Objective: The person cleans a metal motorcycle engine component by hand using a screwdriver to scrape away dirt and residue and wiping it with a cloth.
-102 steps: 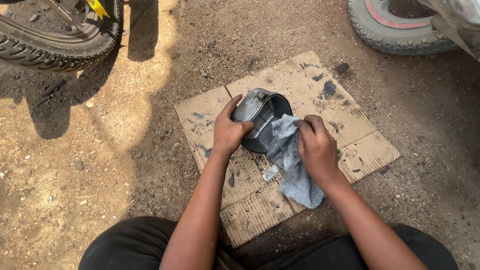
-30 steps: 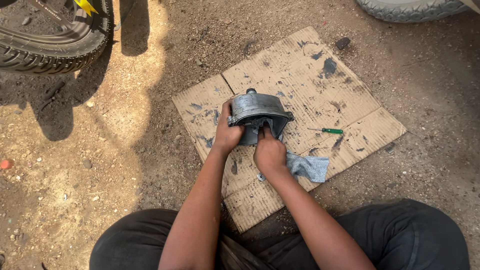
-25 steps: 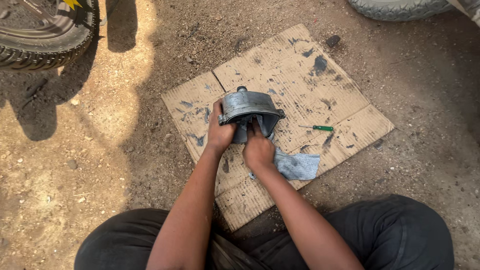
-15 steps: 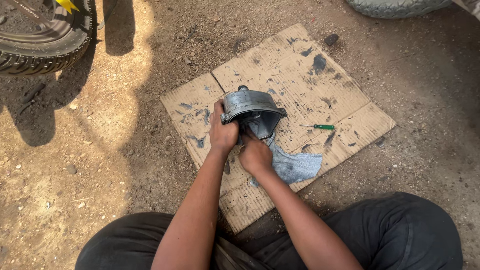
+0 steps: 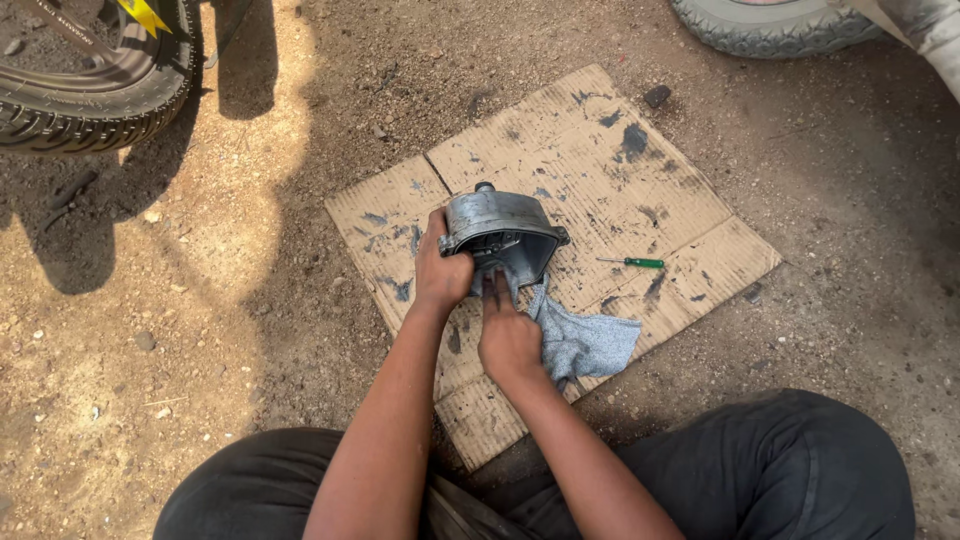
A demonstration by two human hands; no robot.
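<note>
The left hand (image 5: 440, 272) is gripping the left edge of a grey metal housing (image 5: 498, 232), fingers wrapped around its rim and holding it tilted up on the stained sheet of cardboard (image 5: 600, 160), its hollow side facing the person. The right hand (image 5: 508, 335) is pressing a grey-blue rag (image 5: 585, 342) toward the opening of the housing — its fingers (image 5: 494, 292) are reaching into the cavity, pinching the cloth against the inner wall, while the rest of the rag is trailing out to the right across the cardboard. The two hands are sitting just beside each other, the right one nearer to the person.

A small green-handled screwdriver (image 5: 632, 262) is lying on the cardboard to the right of the housing, apart from both hands. The cardboard is resting on bare, gritty dirt. At the far left a knobbly black tyre (image 5: 95, 95) is standing partly in sun, and at the far right another tyre (image 5: 770, 25) is showing at the edge — well apart from the work. The person's dark trousers (image 5: 780, 470) are filling the near edge.
</note>
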